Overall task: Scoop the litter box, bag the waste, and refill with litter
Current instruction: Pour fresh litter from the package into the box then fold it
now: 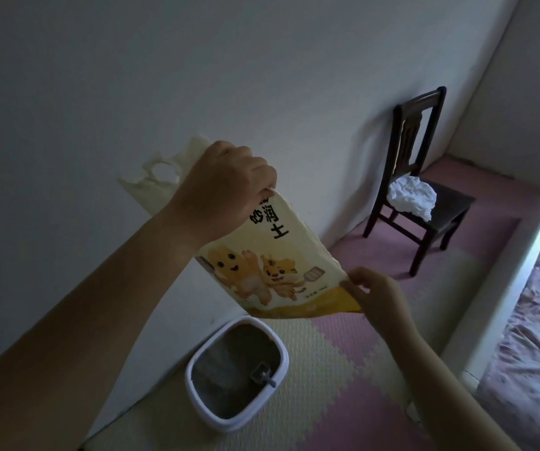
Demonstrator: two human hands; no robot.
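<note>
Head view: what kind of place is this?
Probably a home bedroom: a bed with a patterned sheet at right, a wooden chair by the wall, foam puzzle mats on the floor with a litter box.

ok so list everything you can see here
bag: 1, cream and yellow, held up in both hands
box: 1, white rim, grey litter inside, on the mat by the wall
scoop: 1, grey, in the box
chair: 1, dark wood, in the corner
cloth: 1, white, crumpled on the chair seat
mat: 1, pink and cream tiles, on the floor
bed: 1, pinkish cover, right edge
left hand: 1, grips the bag near its handle end
right hand: 1, pinches the bag's lower corner
</note>
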